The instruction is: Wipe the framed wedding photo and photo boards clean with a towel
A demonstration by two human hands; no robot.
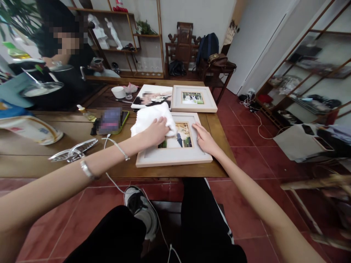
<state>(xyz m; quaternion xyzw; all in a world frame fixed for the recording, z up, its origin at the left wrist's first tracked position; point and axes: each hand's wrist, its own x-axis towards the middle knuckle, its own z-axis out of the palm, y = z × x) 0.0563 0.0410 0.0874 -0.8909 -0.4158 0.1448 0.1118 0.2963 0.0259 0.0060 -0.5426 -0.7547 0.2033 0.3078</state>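
Note:
A white-framed picture (175, 155) lies flat on the wooden table (123, 170) in front of me. My left hand (156, 130) presses a white cloth (149, 117) onto the upper left of its glass, fingers curled over the cloth. My right hand (204, 138) rests flat on the frame's right side with fingers stretched out. Behind it lie a second white framed photo (194, 98) and an unframed print (152, 96).
A phone on a green case (111, 120), a white cup (118, 92), a small bottle (86, 113) and a white cable (109, 140) are on the table. Another person sits at the far left. Shelves, a chair with a backpack (207, 45), and red tile floor surround the table.

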